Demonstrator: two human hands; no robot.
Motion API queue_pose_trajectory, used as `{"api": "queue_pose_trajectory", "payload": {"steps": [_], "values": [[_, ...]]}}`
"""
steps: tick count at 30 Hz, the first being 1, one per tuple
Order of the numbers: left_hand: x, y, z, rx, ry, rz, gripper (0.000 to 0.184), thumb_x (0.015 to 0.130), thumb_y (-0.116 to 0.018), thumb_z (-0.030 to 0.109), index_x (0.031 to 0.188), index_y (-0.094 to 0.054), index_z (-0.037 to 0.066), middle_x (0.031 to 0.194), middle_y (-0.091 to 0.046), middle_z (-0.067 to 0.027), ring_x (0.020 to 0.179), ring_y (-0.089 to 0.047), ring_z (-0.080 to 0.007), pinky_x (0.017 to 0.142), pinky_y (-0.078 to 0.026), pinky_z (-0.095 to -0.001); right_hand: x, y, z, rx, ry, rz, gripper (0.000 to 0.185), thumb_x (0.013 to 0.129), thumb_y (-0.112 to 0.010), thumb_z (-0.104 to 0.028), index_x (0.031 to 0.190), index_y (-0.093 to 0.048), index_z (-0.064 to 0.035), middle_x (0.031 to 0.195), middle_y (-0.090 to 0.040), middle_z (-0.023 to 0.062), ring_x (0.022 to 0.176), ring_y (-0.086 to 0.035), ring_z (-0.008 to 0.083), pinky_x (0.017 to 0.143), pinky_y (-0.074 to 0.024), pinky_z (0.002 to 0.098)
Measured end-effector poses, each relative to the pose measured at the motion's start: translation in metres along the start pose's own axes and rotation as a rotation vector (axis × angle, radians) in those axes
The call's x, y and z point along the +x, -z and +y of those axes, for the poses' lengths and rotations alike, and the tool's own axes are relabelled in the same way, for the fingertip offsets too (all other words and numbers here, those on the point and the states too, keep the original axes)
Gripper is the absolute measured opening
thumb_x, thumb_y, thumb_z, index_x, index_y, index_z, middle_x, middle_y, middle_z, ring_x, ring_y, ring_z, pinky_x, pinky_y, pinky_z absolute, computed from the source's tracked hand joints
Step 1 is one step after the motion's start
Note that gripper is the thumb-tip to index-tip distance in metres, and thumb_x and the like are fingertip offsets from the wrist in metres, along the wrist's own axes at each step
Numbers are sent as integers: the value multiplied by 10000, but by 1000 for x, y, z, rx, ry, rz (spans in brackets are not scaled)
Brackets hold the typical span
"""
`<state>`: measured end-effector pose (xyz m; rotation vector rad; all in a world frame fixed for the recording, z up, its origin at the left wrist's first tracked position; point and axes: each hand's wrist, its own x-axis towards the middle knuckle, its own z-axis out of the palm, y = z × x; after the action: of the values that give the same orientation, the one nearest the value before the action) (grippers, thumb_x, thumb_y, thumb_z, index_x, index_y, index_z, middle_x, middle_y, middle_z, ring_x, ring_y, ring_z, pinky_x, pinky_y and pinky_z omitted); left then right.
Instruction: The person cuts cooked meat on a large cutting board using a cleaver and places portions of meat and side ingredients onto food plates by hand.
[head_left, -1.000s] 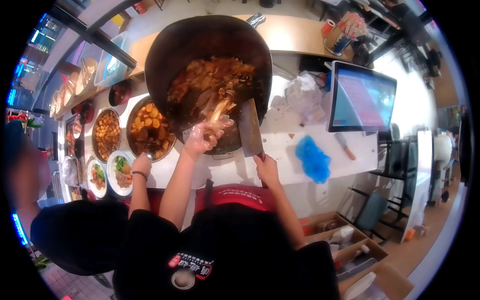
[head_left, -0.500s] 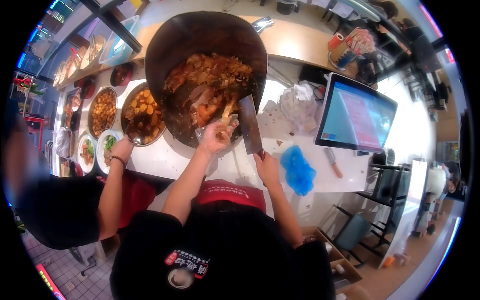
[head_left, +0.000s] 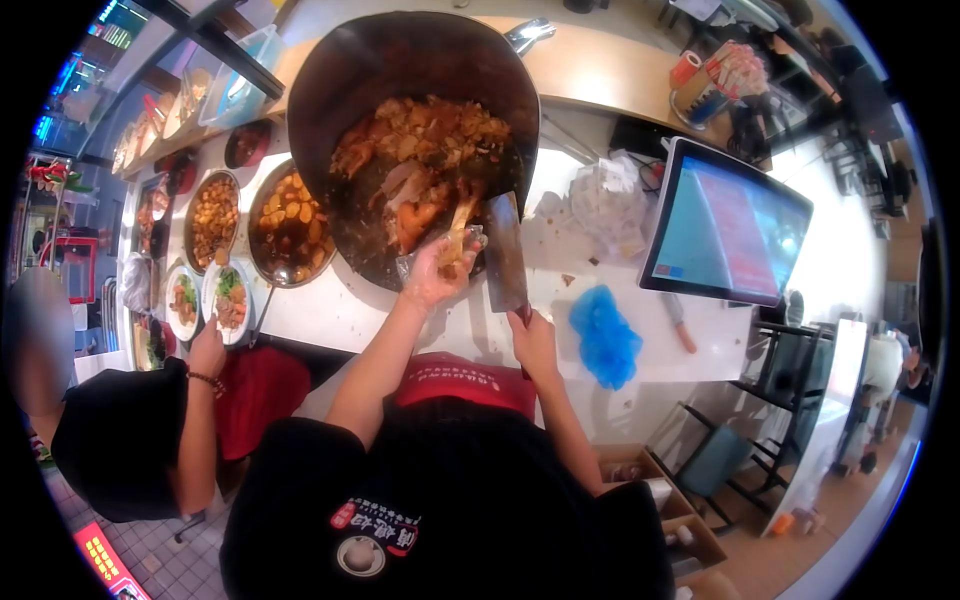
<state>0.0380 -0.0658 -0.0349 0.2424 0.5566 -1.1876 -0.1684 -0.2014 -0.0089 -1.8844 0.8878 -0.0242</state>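
Observation:
A big dark pot (head_left: 400, 60) holds chopped brown meat (head_left: 430, 125) and a larger joint with a pale bone (head_left: 460, 222). My left hand (head_left: 438, 272), in a clear plastic glove, is closed round the bone end at the pot's near side. In my right hand (head_left: 533, 335) is the handle of a cleaver (head_left: 506, 250), its broad blade upright beside the pot's right edge. A crumpled blue plastic bag (head_left: 605, 338) lies on the white counter to the right of my right hand.
At left, a co-worker's hand (head_left: 207, 350) is at a plate of food (head_left: 231, 305), near a pan of potato stew (head_left: 290, 225) and a smaller pan (head_left: 212, 220). At right are a touchscreen (head_left: 730, 225), a knife (head_left: 681, 325) and crumpled clear plastic (head_left: 610, 205).
The co-worker's hand has left the ladle in the stew pan and moved down to the plates. My left hand stays on the bone, which has shifted rightward toward the cleaver since the earliest frame.

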Motion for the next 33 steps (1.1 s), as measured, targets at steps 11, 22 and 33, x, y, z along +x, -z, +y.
{"api": "queue_pose_trajectory", "payload": {"steps": [11, 22, 33], "values": [[-1, -2, 5, 106, -98, 91, 326, 973, -498, 226, 1253, -580, 80, 1084, -629, -100, 820, -637, -203, 597, -563, -274, 6, 2, -11, 9, -94, -113, 391, 904, -613, -287, 1010, -649, 87, 907, -669, 302, 889, -650, 462, 787, -512, 466], [-29, -41, 12, 795, -230, 315, 201, 908, -597, 114, 1109, -606, 124, 898, -607, -50, 730, -590, -156, 575, -482, -248, -8, 14, 47, 166, -39, -126, 229, 949, -604, -201, 849, -594, 4, 531, -508, 40, 403, -491, 133, 394, -377, 308], [-73, -74, 9, 1160, -327, 157, 203, 892, -697, 136, 1066, -631, 56, 735, -565, 8, 583, -528, -93, 499, -405, -236, 1, 9, -30, 597, -338, -372, 273, 979, -575, -248, 816, -504, -41, 553, -460, 33, 397, -430, 138, 384, -376, 294]]}}
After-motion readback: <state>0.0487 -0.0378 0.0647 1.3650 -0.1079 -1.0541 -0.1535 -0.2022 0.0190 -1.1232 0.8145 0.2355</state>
